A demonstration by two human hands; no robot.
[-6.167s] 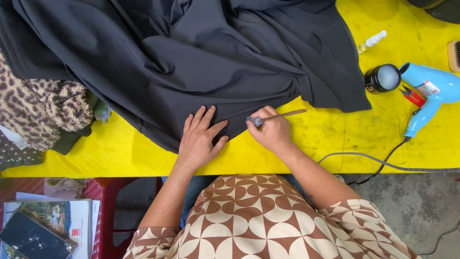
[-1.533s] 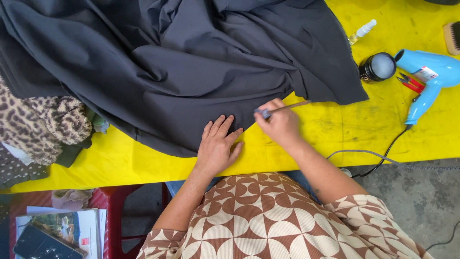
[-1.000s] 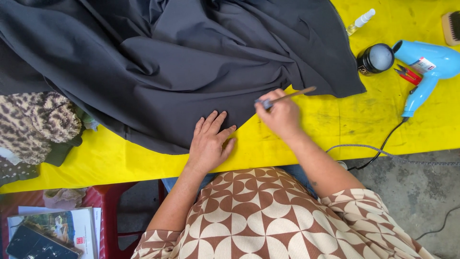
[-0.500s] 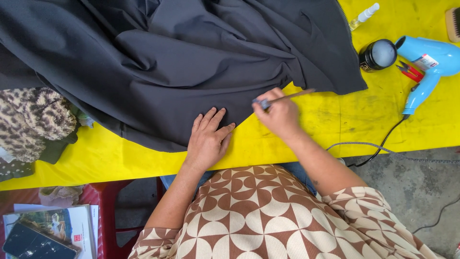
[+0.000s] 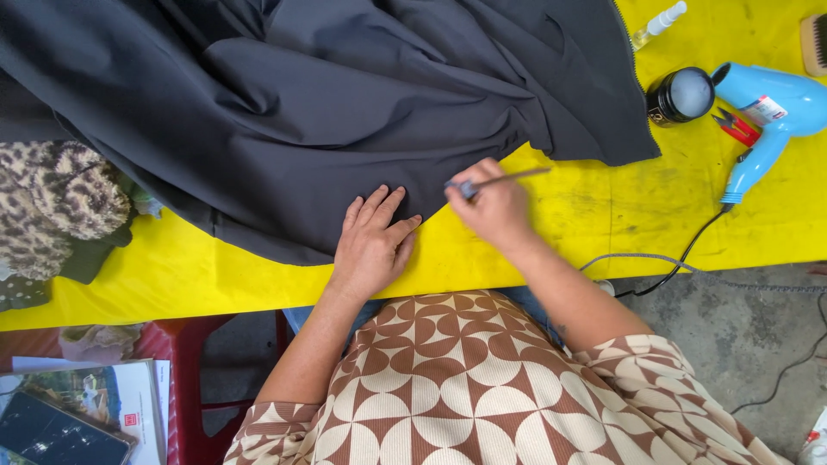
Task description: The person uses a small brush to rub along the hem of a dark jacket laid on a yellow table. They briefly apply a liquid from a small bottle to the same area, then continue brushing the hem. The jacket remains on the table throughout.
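Note:
A large dark grey garment (image 5: 327, 103) lies spread over a yellow table (image 5: 603, 215). My left hand (image 5: 372, 245) rests flat, fingers apart, on the garment's near edge. My right hand (image 5: 495, 207) grips a thin tool with a wooden handle (image 5: 504, 180); its tip meets the fabric edge just right of my left hand.
A blue hair dryer (image 5: 771, 103) with its black cord, a round black jar (image 5: 680, 95), red snips (image 5: 737, 127), a small spray bottle (image 5: 659, 21) and a brush (image 5: 812, 43) lie at the right. Leopard-print fabric (image 5: 56, 211) sits at the left. A red stool (image 5: 194, 379) and papers (image 5: 82, 413) are below.
Both hands have stayed at the garment's near edge, shifting slightly along it. The view has drifted a little; the tool remains gripped in my right hand.

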